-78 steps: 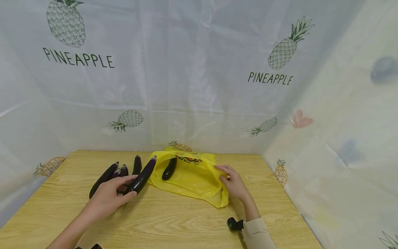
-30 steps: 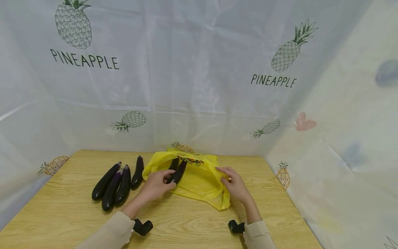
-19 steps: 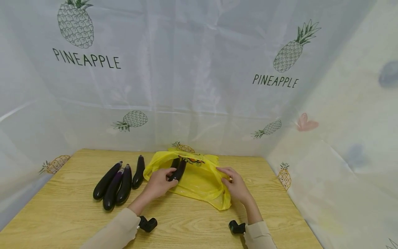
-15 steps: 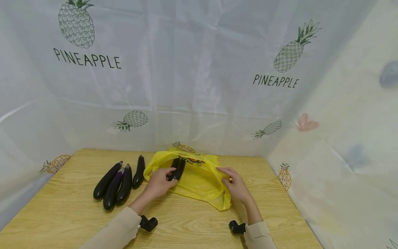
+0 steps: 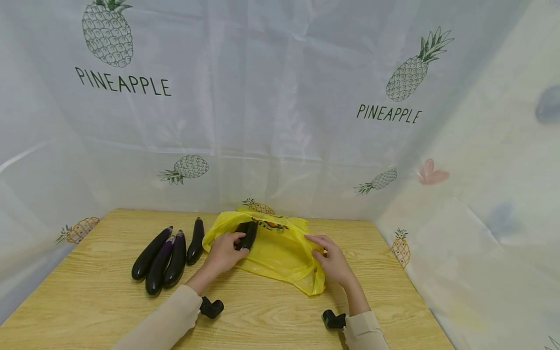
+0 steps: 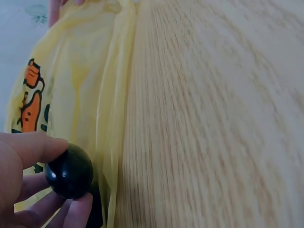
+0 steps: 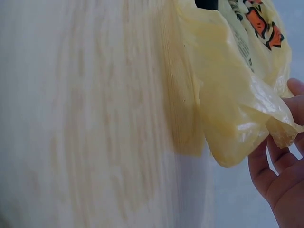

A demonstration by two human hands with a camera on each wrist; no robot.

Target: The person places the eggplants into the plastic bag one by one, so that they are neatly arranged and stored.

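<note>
My left hand (image 5: 222,253) reaches into the mouth of a yellow plastic bag (image 5: 275,257) and grips the near end of a dark eggplant (image 5: 250,235). In the left wrist view, thumb and fingers close round the rounded end of this eggplant (image 6: 71,172). A second eggplant (image 5: 241,228) lies against it inside the bag, partly hidden by the hand. At the bag's right side, my right hand (image 5: 331,260) pinches the rim between thumb and fingers. The right wrist view shows the bag's film (image 7: 237,109) running into the right hand (image 7: 285,175).
Left of the bag, several eggplants (image 5: 159,266) lie in a cluster on the wooden table (image 5: 262,316); another eggplant (image 5: 195,241) lies just beside the bag. A pale pineapple-print curtain (image 5: 262,121) hangs behind and at both sides. Each wrist carries a black camera (image 5: 212,307).
My left hand has carried the eggplant rightward from beside the cluster into the bag, then shifted it slightly left against the other one. The right hand has kept its hold on the rim.
</note>
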